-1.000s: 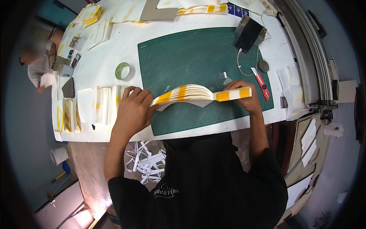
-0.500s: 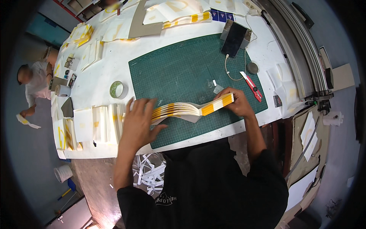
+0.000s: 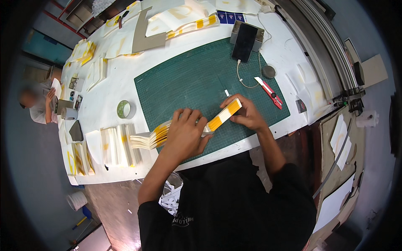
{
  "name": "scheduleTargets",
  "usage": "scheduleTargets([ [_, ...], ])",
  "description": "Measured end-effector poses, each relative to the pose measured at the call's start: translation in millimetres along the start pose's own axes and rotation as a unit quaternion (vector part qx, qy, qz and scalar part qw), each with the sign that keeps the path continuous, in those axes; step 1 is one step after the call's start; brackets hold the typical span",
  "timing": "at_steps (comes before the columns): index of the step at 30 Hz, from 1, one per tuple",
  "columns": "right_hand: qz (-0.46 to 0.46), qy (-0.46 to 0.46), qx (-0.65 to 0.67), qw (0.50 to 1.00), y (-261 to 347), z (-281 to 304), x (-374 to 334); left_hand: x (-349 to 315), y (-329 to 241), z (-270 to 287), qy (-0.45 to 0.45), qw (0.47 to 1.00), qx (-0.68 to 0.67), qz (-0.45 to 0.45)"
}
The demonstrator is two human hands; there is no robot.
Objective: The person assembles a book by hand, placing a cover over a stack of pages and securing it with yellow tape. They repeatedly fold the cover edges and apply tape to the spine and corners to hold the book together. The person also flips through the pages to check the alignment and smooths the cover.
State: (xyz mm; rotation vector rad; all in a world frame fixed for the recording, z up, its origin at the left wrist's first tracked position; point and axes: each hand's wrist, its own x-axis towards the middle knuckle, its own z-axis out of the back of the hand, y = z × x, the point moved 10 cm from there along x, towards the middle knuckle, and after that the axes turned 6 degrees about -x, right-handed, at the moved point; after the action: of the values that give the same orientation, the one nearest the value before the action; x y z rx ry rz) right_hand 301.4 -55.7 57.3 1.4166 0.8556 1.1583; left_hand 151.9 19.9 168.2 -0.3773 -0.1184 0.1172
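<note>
Paper stack (image 3: 226,113): middle hidden under left hand (image 3: 183,134).
Right hand (image 3: 250,116) clamped on raised end; splayed pages left of left fingers, whose grip cannot be told.

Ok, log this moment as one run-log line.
left hand: on yellow-and-white page stack | right hand: gripping stack's right end | red utility knife: on green cutting mat
</note>
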Motion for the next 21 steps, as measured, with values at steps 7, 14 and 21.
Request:
scheduleTargets([
  [7,-0.014,-0.044,-0.005,0.999,8,-8,-14,-3,-6,-10,0.017,1.0,0.026,0.003],
  [14,-0.037,-0.085,0.007,0.996,4,-14,-32,2,-13,-10,0.026,0.999,0.033,-0.016],
  [21,-0.027,-0.125,0.023,0.992,3,-13,-41,-2,-10,-20,0.06,0.998,0.024,-0.007],
])
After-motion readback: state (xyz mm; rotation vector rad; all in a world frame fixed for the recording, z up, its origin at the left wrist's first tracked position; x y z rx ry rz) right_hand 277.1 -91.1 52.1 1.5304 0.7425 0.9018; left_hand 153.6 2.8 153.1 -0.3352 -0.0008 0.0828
